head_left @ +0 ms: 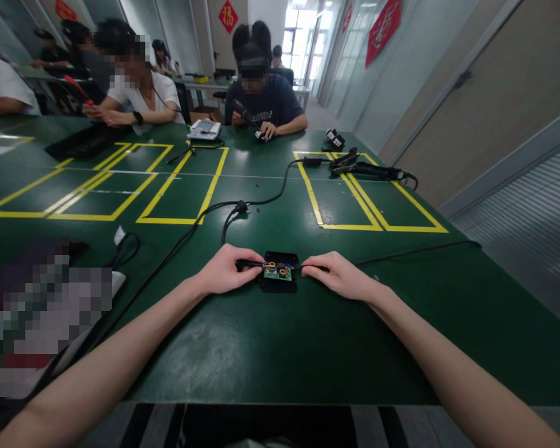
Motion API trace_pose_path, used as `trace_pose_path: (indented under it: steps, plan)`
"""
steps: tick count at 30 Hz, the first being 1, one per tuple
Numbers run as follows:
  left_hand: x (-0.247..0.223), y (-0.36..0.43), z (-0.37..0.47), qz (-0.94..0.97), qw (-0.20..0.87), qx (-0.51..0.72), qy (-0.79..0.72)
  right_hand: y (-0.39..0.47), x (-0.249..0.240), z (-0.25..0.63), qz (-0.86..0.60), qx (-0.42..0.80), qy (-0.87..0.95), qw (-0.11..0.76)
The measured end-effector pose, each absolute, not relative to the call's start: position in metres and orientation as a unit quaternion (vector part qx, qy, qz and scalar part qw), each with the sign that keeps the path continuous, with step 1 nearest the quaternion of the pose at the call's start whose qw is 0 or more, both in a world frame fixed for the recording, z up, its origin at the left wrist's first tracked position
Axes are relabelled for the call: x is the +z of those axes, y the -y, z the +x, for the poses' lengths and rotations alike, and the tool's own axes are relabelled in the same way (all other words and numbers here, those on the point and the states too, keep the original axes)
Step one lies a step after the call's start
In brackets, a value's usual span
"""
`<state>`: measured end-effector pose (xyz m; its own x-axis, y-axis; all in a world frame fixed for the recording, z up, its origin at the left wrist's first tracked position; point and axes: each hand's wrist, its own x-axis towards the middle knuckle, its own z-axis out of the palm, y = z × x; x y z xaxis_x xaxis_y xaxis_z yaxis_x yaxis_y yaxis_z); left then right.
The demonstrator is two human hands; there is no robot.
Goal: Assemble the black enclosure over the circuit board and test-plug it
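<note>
Head view, black case (280,287), green circuit board (277,273) over it, seating unclear

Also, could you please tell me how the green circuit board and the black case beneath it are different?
Colour: the circuit board is green with a busy surface, while the black case looks plain and dark.
Size: the black case is larger, showing beyond the circuit board at the far and near sides.
Shared: both sit between the left hand and the right hand.
</note>
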<state>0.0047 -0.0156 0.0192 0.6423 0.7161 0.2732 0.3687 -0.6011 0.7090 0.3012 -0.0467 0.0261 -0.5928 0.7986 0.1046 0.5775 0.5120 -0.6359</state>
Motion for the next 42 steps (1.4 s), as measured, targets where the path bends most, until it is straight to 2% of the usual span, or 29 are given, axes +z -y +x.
trace_pose_path:
  steps: [7,14,21,26,31,38,42]
  plan:
    - [0.016,0.014,0.006,0.857,0.292,0.263,-0.334,0.045,0.019,0.301,-0.423,0.266,0.840,0.209]
    - [0.008,0.010,0.007,0.874,0.187,0.276,-0.352,0.039,0.008,0.300,-0.457,0.176,0.848,0.200]
    - [0.005,0.004,0.002,0.887,0.137,0.265,-0.353,0.036,0.013,0.303,-0.475,0.138,0.847,0.195]
    - [0.009,-0.004,-0.007,0.903,0.106,0.249,-0.335,0.032,0.018,0.318,-0.505,0.112,0.811,0.274]
    - [0.008,-0.008,-0.009,0.884,0.070,0.255,-0.386,0.028,0.015,0.329,-0.516,0.144,0.772,0.342]
    - [0.010,-0.007,-0.007,0.893,0.071,0.243,-0.373,0.029,0.013,0.329,-0.522,0.183,0.775,0.305]
    - [0.014,-0.005,-0.007,0.911,0.094,0.226,-0.333,0.031,0.011,0.318,-0.502,0.159,0.799,0.290]
